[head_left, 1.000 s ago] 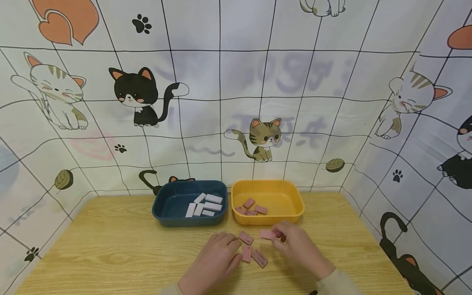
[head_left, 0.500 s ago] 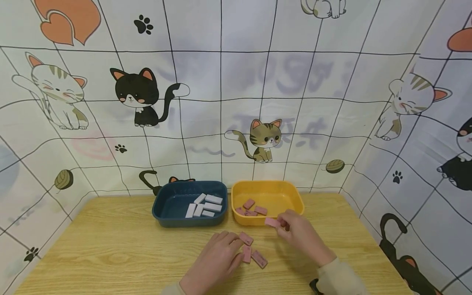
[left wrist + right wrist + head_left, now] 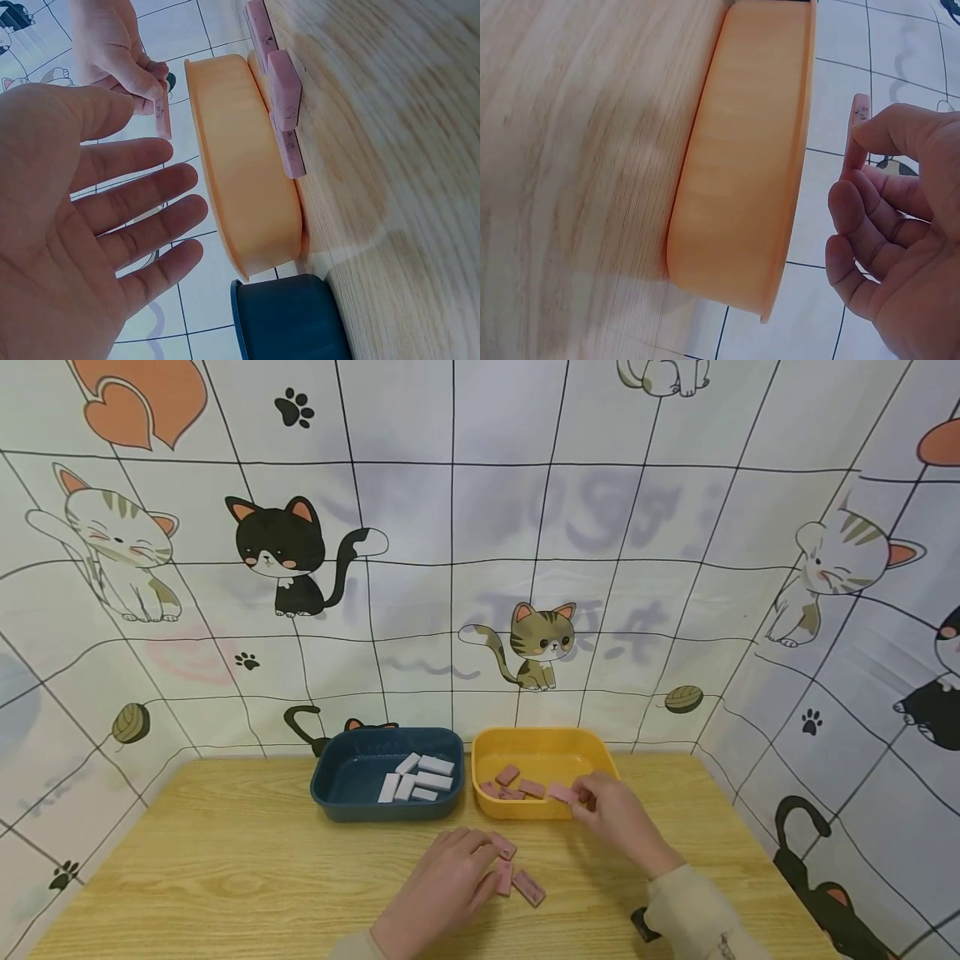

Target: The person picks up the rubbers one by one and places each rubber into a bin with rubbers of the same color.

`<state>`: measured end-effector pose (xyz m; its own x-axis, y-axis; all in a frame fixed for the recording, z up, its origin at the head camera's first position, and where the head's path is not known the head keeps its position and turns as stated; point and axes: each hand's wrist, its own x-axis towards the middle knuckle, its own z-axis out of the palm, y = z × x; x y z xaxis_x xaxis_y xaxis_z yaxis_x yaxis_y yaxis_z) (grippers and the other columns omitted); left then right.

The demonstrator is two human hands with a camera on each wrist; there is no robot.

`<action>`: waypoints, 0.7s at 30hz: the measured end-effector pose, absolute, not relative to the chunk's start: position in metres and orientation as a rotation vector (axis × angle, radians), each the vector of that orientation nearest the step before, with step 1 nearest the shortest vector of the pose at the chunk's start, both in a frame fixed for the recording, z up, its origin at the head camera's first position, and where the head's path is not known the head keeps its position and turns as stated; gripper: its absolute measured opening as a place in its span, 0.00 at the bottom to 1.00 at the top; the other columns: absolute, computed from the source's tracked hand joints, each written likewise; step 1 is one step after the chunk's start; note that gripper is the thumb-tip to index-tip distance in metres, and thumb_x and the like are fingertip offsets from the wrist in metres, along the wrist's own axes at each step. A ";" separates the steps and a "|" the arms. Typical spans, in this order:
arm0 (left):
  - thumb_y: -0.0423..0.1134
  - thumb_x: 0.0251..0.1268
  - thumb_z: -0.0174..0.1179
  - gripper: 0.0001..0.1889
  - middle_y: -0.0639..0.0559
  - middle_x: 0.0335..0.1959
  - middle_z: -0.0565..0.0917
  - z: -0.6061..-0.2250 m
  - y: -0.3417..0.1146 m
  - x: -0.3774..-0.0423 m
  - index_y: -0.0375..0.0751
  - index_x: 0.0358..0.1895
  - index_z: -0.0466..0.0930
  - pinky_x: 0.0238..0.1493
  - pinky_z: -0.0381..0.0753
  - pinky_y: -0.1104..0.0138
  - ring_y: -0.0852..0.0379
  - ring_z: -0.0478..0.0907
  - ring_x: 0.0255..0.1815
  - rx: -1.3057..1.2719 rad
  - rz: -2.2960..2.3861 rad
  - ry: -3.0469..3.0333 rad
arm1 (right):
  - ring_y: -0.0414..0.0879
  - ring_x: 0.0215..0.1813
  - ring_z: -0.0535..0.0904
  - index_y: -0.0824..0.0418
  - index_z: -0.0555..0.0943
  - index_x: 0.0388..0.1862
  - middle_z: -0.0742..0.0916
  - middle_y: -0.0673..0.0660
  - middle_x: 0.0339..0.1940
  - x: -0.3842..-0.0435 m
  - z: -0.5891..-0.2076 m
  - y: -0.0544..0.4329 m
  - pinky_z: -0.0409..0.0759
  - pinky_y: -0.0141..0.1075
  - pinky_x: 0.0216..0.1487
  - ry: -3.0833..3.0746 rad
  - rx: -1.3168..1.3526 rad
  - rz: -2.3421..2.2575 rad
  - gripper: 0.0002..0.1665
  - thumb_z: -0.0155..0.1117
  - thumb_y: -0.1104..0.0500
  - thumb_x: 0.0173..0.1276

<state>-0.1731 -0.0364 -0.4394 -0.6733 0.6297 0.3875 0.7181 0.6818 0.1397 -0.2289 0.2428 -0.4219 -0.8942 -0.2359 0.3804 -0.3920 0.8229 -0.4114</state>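
My right hand (image 3: 624,823) pinches a small, flat, pink rectangular block (image 3: 561,793) between thumb and fingers, above the front rim of the yellow tray (image 3: 546,810). Faint dark marks show on that block in the right wrist view. My left hand (image 3: 441,887) hovers low over the table with relaxed, spread fingers, holding nothing. Beside its fingertips lie three loose pink blocks: a far one (image 3: 503,846), a middle one (image 3: 505,878), partly hidden by the hand, and a right one (image 3: 529,888). Inside the tray, several more pink blocks (image 3: 507,774) rest toward the left.
Left of the yellow tray stands a dark blue tray (image 3: 386,812), with several white blocks (image 3: 433,781) in its right half. Both trays sit at the back of the wooden table (image 3: 247,860), against a cat-print curtain (image 3: 405,593). A dark object (image 3: 643,925) shows by the right sleeve.
My right hand has lifted the pink block off the table and carried it up and away from me, to the yellow tray's front rim. The left hand has stayed nearly still.
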 end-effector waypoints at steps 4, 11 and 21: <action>0.45 0.75 0.62 0.10 0.57 0.48 0.85 -0.437 -0.034 -0.174 0.46 0.49 0.88 0.55 0.80 0.60 0.58 0.79 0.50 -1.068 -0.410 -2.631 | 0.40 0.29 0.72 0.62 0.83 0.31 0.80 0.51 0.26 -0.235 -0.422 0.245 0.74 0.32 0.30 -2.712 0.455 0.698 0.05 0.72 0.68 0.60; 0.45 0.76 0.61 0.10 0.58 0.50 0.86 -0.437 -0.031 -0.176 0.46 0.50 0.88 0.55 0.81 0.58 0.58 0.79 0.52 -1.071 -0.398 -2.637 | 0.41 0.29 0.73 0.61 0.83 0.30 0.81 0.52 0.27 -0.245 -0.420 0.249 0.75 0.35 0.32 -2.772 0.424 0.686 0.04 0.71 0.65 0.64; 0.44 0.77 0.60 0.10 0.59 0.48 0.86 -0.438 -0.028 -0.178 0.49 0.50 0.88 0.55 0.81 0.56 0.58 0.80 0.51 -1.090 -0.417 -2.598 | 0.45 0.30 0.73 0.62 0.83 0.30 0.82 0.53 0.27 -0.260 -0.422 0.248 0.76 0.40 0.34 -2.881 0.334 0.618 0.04 0.71 0.64 0.64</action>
